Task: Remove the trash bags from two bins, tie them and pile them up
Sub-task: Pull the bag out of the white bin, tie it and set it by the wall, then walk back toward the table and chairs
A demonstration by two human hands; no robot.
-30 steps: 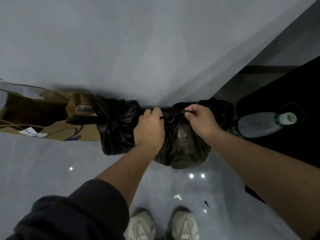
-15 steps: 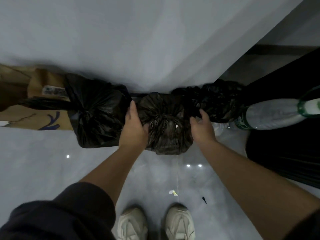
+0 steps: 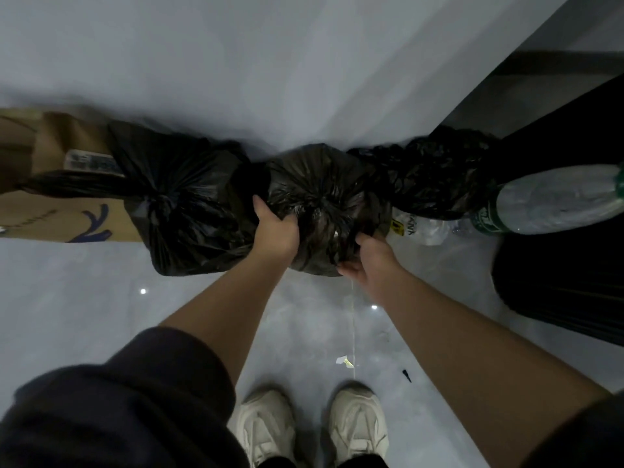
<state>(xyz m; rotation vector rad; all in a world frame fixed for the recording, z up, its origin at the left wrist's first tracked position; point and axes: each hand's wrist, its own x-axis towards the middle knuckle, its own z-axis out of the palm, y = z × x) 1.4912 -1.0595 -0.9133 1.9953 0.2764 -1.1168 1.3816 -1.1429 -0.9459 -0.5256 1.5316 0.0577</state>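
Note:
Three black trash bags lie in a row on the floor against the grey wall. The left bag (image 3: 189,204) is tied with a knot on top. I hold the middle bag (image 3: 320,187) from both sides: my left hand (image 3: 275,228) grips its left flank and my right hand (image 3: 368,258) grips its lower right side, fingers curled into the plastic. The third bag (image 3: 435,180) sits crumpled to the right, touching the middle one.
A brown cardboard box (image 3: 57,184) lies at the left behind the tied bag. A large plastic water bottle (image 3: 553,201) and a dark mass (image 3: 567,271) stand at the right. A clear wrapper (image 3: 418,228) and small scraps (image 3: 344,361) litter the floor near my shoes (image 3: 314,430).
My hands left the bag's top, where they pinched its neck, and moved down to its sides; they now grip it lower. The view has shifted closer.

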